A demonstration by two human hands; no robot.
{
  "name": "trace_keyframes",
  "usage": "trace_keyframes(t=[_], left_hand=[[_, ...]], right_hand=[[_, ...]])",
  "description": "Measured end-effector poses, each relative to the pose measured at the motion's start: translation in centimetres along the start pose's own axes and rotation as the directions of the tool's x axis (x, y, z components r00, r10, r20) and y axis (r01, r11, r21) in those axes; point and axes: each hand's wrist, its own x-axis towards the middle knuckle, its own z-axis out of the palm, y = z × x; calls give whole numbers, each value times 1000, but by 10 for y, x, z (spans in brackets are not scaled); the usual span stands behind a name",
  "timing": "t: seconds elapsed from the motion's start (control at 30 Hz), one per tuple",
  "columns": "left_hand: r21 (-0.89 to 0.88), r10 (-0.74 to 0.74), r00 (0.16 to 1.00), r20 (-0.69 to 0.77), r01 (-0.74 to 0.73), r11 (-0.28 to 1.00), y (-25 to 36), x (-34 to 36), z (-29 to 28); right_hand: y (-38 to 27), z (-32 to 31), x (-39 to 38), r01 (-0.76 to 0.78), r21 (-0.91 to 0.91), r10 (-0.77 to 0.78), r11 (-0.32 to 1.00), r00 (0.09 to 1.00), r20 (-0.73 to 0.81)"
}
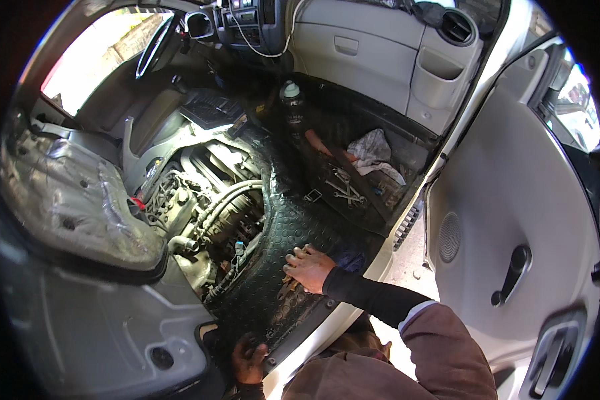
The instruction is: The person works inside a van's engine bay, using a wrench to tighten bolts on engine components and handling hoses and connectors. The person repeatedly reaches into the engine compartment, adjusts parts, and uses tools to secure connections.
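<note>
My right hand (309, 268) is on the black studded floor mat (300, 230), just right of the engine opening. Its fingers are curled over a tool with a yellowish-brown forked end (287, 289), which looks like a wrench; most of it is hidden under the palm. A dark blue cloth (350, 261) lies beside that wrist. My left hand (249, 360) is in shadow at the mat's near edge, thumb and fingers apart, with nothing seen in it. Within the opening show the engine (230, 217), its hoses, and a blue connector (239, 248).
The tipped-up seat base (80, 207) stands left of the opening. On the footwell floor are several wrenches (345, 190), a whitish rag (373, 148), a spray can (291, 100) and a small rectangular metal piece (313, 195). The open door (513, 193) is at right.
</note>
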Motion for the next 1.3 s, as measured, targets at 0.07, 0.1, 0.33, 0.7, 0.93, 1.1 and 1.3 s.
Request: trace_keyframes(t=[0.07,0.1,0.33,0.7,0.93,1.1,1.3], left_hand=[[-20,16,996,-88,-18,1000,9,9,6],[-27,10,995,-103,-13,1000,14,11,11],[47,3,990,-139,4,999,48,40,56],[-39,-33,988,-149,28,999,76,67,84],[-122,11,990,-139,-29,992,78,65,109],[-106,2,999,-54,-8,994,88,68,116],[-36,-44,998,-49,42,998,105,69,119]], right_hand=[[9,-23,12,101,66,-106,993,992,73],[15,-15,15,190,19,-188,982,980,-60],[26,-19,15,147,257,-140,955,989,-44],[42,-8,10,19,697,-52,717,998,26],[59,-24,1,162,502,-182,850,983,-9],[64,-28,-4,169,432,-199,886,980,24],[70,-34,-12,174,418,-187,892,982,-8]])
